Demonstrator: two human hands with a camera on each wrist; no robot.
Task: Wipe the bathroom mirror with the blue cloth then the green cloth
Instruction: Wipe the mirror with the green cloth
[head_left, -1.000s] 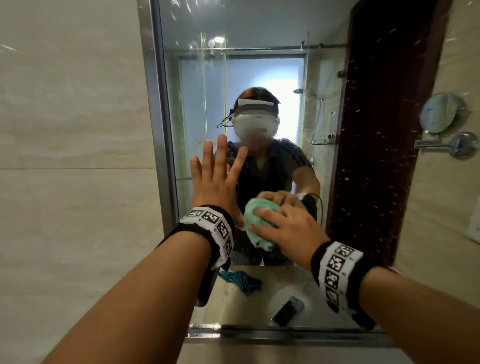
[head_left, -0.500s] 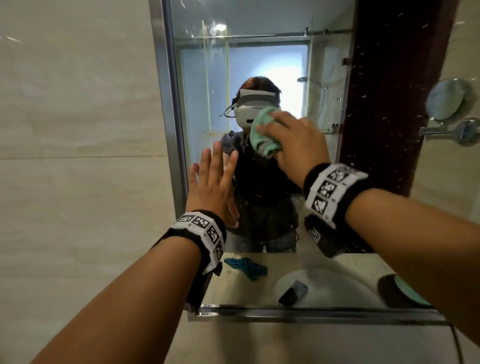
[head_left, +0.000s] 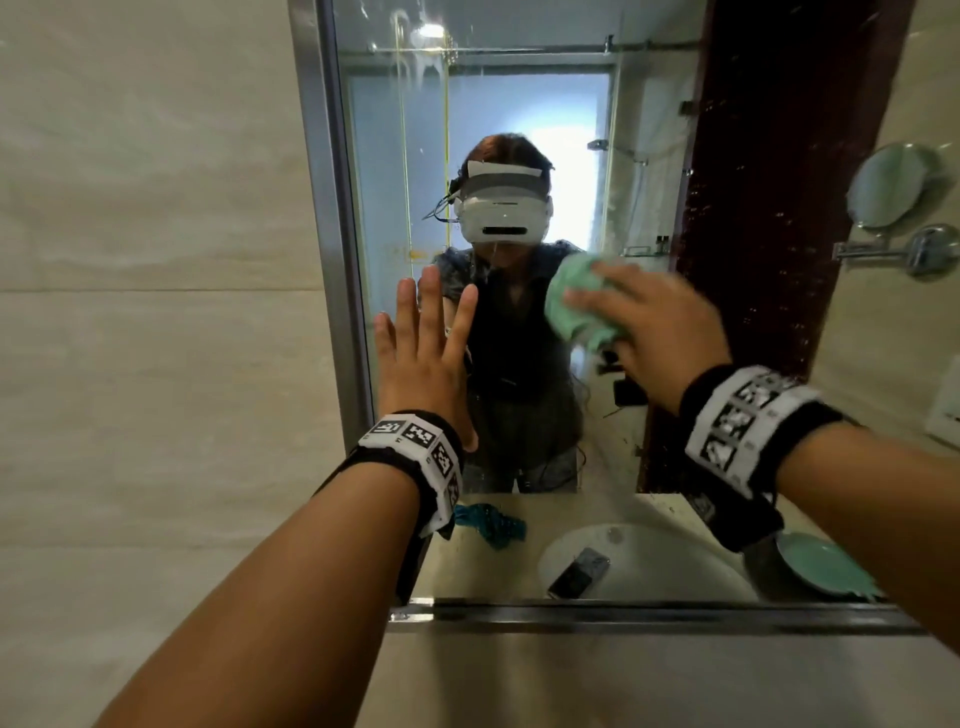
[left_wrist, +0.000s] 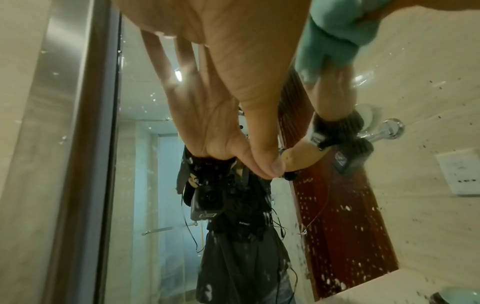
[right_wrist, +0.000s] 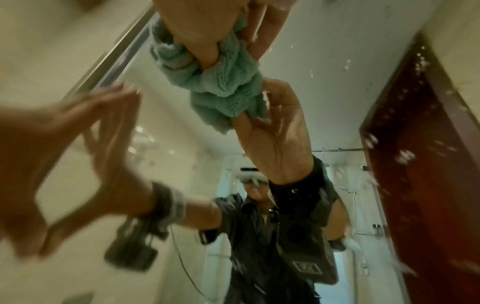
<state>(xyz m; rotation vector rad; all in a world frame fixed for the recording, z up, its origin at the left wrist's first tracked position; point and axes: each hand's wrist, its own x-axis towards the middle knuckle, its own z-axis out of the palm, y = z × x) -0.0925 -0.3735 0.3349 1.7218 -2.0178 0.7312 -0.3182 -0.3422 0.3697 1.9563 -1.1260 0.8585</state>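
Right hand (head_left: 657, 327), blurred, bunches green cloth (head_left: 576, 301); left hand (head_left: 421, 358) flat on mirror (head_left: 519, 62).

Bare forearms; each wrist wears a black band (head_left: 748, 431) with white square-patterned marker tags

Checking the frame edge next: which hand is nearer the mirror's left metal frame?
Left. The left hand lies flat on the glass just beside the metal frame; the right hand grips the green cloth farther right.
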